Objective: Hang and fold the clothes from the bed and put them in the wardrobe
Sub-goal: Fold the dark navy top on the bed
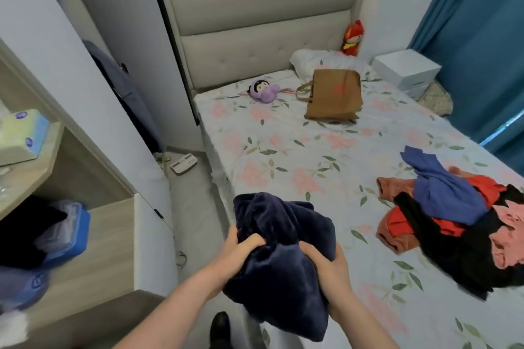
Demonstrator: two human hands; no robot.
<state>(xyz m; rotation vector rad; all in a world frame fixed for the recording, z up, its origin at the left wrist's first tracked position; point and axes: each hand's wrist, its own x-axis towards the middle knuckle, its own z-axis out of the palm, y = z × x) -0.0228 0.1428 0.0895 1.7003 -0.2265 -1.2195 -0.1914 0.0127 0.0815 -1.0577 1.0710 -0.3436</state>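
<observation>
Left hand [241,249] and right hand [329,266] grip a navy garment [280,269].

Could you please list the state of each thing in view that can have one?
left hand: shut on navy garment
right hand: shut on navy garment
navy garment: bunched, held up
clothes pile: unfolded, heaped on bed
brown bag: lying on bed
wardrobe door: open
</observation>
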